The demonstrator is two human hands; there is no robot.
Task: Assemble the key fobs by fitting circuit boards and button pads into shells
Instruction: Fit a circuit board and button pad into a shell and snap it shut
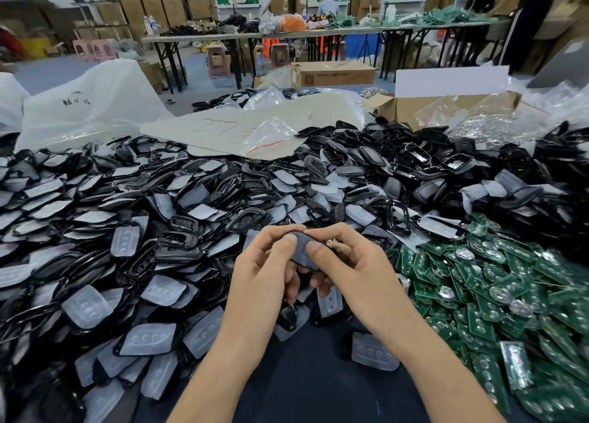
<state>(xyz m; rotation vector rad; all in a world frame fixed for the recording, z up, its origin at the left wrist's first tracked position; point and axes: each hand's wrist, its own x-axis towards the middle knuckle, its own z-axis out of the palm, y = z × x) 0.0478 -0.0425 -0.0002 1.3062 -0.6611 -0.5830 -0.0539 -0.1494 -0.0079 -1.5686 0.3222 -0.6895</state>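
Fingers [288,240] of both hands pinch one dark key fob shell [301,253], thumbs pressed on its upper face. The left hand [264,266] and right hand [350,266] hold it just above the bench [318,390]. Left of the shell lie translucent button pads [153,336]; beyond it, loose black shells [245,220]; right of it, green circuit boards [510,295]. Uneven thumb pressure could seat a part skewed or pop it out. The shell's inside and underside are hidden by the fingers.
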